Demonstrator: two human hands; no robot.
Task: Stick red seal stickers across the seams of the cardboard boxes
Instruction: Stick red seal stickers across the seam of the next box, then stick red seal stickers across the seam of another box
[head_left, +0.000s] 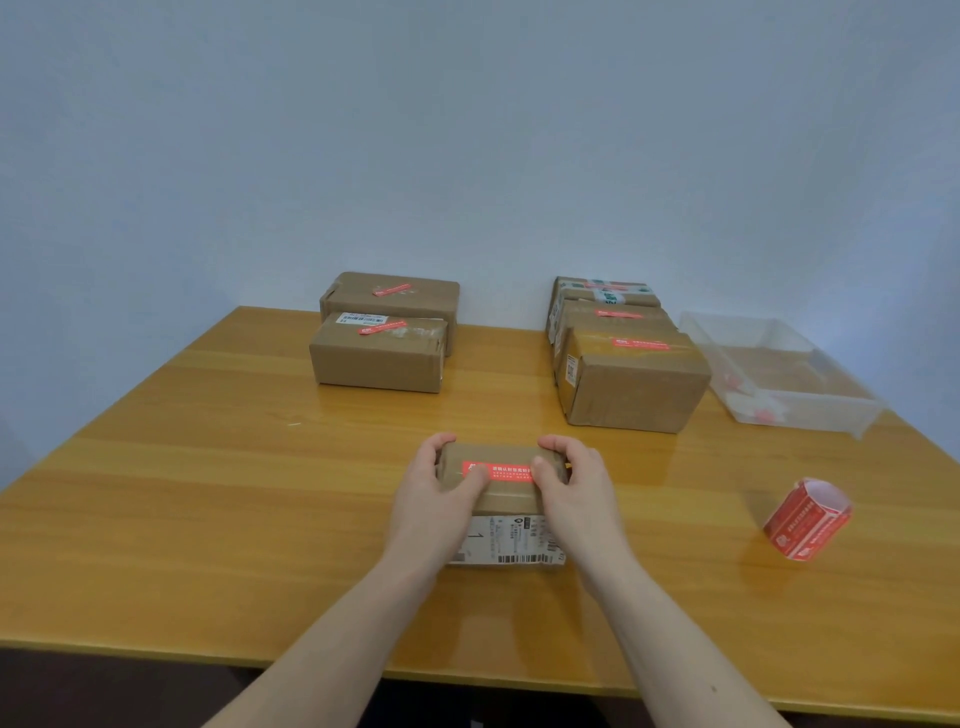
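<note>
Head view: my left hand (441, 480) and right hand (571, 480) grip the small box (511, 499) at mid-table, thumbs pressing red sticker (501, 472). Risk: uneven pressure leaves lifted, wrinkled ends.

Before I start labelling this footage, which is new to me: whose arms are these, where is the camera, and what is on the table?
There is no machine here. The one picture comes from a camera worn on a person's head, looking forward and down, so the arms are the wearer's own. The left hand and right hand grip the ends of a small cardboard box, thumbs pressing a red seal sticker on its top. On the wooden table lie a sticker roll, two sealed boxes at the back left, a row of sealed boxes at the back right and a clear plastic tray.
</note>
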